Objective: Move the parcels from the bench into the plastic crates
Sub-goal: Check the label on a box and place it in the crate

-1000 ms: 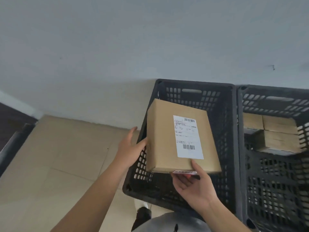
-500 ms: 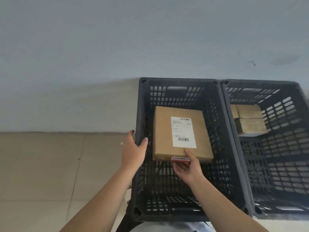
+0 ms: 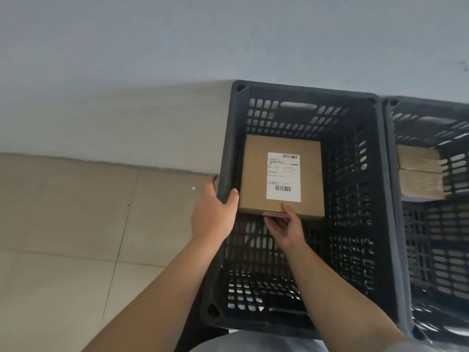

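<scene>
Your parcel (image 3: 281, 176) has gone from hovering above the crate's rim a second ago to sitting deep inside the crate (image 3: 355, 250), up against its far-left corner. It now looks level and low enough to be on the floor of the crate or very nearly so, though you cannot see the contact itself. That puts this parcel at the end of its move; what is left is to let go and pull out.

Your right hand (image 3: 285, 228) still has the parcel's near edge, thumb on top beside the white label (image 3: 283, 177) and fingers curled underneath. Your left hand (image 3: 215, 215) has shifted from the parcel's side to the crate's left wall, fingers outside and thumb hooked over the rim, steadying it.

The parcel lies just beside the left wall and close to the far wall, so do not push further that way. The near half and the right side of the crate floor are free, giving your right hand room to slide back toward you and lift straight out. Mind your fingers under the edge as it settles.

The second crate (image 3: 431, 250) stands touching on the right, with other boxes (image 3: 418, 171) stacked in its far end. The bench is not in view.
</scene>
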A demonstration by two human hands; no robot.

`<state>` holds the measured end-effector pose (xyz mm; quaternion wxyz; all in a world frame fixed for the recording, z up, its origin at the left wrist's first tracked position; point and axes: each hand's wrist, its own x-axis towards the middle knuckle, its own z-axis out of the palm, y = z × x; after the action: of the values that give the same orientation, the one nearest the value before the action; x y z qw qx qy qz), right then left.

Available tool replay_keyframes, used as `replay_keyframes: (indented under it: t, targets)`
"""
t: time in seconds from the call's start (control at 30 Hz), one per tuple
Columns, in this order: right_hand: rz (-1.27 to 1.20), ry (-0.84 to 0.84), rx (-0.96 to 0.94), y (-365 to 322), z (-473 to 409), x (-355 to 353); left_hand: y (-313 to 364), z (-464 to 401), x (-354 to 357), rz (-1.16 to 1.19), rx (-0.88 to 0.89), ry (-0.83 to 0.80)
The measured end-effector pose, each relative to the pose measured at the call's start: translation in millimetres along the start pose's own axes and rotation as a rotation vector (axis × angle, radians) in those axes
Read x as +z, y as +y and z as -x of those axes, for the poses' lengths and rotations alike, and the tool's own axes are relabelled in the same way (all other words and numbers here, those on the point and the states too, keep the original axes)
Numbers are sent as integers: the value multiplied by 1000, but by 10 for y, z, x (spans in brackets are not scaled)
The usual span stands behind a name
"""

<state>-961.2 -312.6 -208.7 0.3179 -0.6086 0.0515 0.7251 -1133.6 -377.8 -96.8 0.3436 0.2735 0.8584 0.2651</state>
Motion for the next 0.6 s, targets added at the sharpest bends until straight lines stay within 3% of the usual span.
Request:
replay_keyframes:
  t: [0.6]
  targets:
    - [-103, -26, 21, 9, -298, 88, 16, -2, -9, -53, -13, 46]
